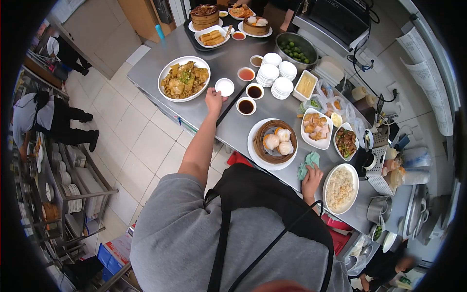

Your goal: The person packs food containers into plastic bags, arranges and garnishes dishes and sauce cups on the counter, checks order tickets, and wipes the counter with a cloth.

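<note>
My left hand (214, 101) reaches forward over the steel counter, its fingers and thumb pinching the near edge of a small white sauce dish (224, 86). Left of that dish sits a large white bowl of wide fried noodles (185, 79). To its right are dishes of dark sauce (254, 91) and red sauce (246, 74). My right hand (312, 182) rests on the counter, fingers closed on a crumpled green cloth (308, 164). The cloth lies between a bamboo steamer of dumplings (278, 141) and an oval plate of fried rice (341, 189).
Stacked white dishes (269, 75) and a metal bowl of limes (296, 50) stand farther back. A black tray (198, 43) carries more food, with a person's hand (286, 25) nearby. A printer (335, 24) sits at back right. Another person (44, 117) works at left shelves.
</note>
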A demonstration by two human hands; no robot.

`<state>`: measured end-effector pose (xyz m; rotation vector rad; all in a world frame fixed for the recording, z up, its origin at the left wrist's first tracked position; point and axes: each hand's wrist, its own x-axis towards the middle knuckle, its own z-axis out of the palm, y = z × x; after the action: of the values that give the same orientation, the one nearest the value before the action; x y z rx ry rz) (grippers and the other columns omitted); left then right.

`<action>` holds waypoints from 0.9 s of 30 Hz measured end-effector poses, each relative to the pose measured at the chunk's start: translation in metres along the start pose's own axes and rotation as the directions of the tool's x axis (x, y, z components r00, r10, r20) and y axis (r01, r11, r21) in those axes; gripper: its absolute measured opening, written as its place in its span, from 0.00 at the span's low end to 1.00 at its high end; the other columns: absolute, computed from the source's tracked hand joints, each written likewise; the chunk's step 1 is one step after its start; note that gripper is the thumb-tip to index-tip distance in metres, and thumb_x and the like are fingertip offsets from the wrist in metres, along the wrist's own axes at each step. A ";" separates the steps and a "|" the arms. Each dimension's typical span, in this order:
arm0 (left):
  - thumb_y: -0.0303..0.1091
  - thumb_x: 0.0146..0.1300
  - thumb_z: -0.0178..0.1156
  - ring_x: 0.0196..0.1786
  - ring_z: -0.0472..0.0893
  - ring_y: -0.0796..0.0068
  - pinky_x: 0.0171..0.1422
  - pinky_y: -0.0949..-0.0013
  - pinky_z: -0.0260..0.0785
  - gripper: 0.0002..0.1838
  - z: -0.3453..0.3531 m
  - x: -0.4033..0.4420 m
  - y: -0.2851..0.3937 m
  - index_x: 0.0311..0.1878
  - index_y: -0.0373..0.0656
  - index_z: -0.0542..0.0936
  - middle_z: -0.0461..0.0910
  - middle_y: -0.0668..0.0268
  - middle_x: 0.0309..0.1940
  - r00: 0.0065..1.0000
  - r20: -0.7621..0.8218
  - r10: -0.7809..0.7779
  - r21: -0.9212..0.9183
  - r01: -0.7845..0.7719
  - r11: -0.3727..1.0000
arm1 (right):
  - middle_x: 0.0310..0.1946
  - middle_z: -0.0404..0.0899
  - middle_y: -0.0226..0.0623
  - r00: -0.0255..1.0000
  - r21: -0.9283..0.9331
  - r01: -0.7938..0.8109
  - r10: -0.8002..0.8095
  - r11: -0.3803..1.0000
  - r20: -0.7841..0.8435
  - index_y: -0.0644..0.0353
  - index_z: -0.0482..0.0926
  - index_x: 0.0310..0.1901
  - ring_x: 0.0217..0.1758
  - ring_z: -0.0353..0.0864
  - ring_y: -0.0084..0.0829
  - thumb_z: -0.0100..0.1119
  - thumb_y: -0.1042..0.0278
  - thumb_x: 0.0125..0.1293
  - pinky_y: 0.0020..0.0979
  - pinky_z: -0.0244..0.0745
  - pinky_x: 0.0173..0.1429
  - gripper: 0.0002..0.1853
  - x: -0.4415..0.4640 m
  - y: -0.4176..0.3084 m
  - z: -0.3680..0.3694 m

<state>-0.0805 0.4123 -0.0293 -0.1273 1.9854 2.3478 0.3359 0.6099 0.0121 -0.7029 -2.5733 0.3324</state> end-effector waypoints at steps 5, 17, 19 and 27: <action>0.17 0.52 0.47 0.22 0.79 0.66 0.23 0.69 0.76 0.09 0.006 -0.004 0.013 0.38 0.30 0.65 0.75 0.54 0.25 1.000 -0.004 -0.031 0.019 0.031 0.999 | 0.46 0.69 0.42 0.992 0.062 -0.086 0.091 0.994 -0.089 0.58 0.73 0.43 0.47 0.64 0.45 0.52 0.77 0.52 0.39 0.59 0.52 0.15 0.008 -0.006 -0.001; 0.32 0.61 0.44 0.20 0.72 0.83 0.20 0.82 0.64 0.14 0.109 -0.200 0.139 0.46 0.34 0.71 0.75 0.66 0.25 0.472 0.846 -0.247 0.212 0.127 0.969 | 0.35 0.77 0.39 0.782 0.872 -0.286 0.623 0.398 -0.028 0.66 0.77 0.36 0.37 0.73 0.29 0.58 0.75 0.51 0.26 0.66 0.45 0.09 0.045 -0.051 -0.129; 0.33 0.62 0.44 0.20 0.73 0.80 0.21 0.78 0.64 0.14 0.118 -0.216 0.142 0.44 0.34 0.73 0.75 0.64 0.22 0.419 0.863 -0.283 0.294 0.040 0.955 | 0.37 0.76 0.39 0.919 0.617 -0.062 0.286 0.785 -0.271 0.64 0.77 0.39 0.38 0.72 0.30 0.59 0.75 0.50 0.28 0.66 0.45 0.12 0.050 -0.066 -0.135; 0.38 0.60 0.44 0.25 0.74 0.52 0.33 0.60 0.64 0.18 0.137 -0.244 0.119 0.28 0.32 0.75 0.73 0.49 0.20 0.331 0.930 -0.162 0.328 -0.543 0.773 | 0.43 0.73 0.26 0.955 0.115 0.294 -0.287 0.949 -0.073 0.55 0.75 0.42 0.46 0.67 0.30 0.61 0.61 0.47 0.34 0.58 0.47 0.19 0.060 -0.098 -0.104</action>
<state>0.1470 0.5291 0.1352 1.3003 1.8836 1.0613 0.2985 0.5706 0.1571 -0.2768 -2.5303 0.3667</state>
